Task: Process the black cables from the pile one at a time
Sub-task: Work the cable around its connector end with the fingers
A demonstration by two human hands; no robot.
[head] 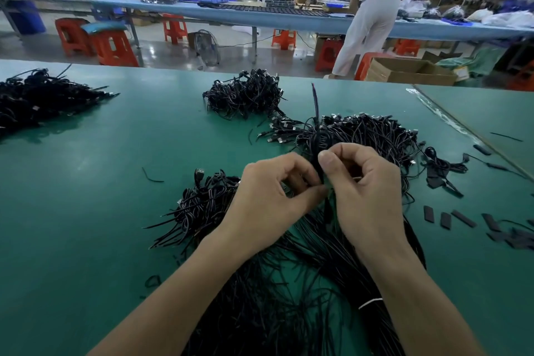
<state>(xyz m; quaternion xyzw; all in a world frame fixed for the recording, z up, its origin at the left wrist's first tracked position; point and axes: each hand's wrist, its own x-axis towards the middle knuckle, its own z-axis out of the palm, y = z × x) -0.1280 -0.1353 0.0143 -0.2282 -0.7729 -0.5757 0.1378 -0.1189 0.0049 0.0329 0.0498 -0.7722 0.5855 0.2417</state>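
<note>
Both hands work over the green table (86,188), close together. Our left hand (271,196) and right hand (367,185) each pinch the same black cable (315,108) between thumb and curled fingers. It stands nearly upright between them, its free end pointing up and away from us. We cannot tell what lies under the fingertips.

The main pile (372,133), with connector ends showing, sits just behind the hands. A second heap (202,202) lies beside the left hand. A long bundle (289,298) runs under our forearms, bound by a white tie (370,303). Short black sleeve pieces (462,218) lie scattered to the right.
</note>
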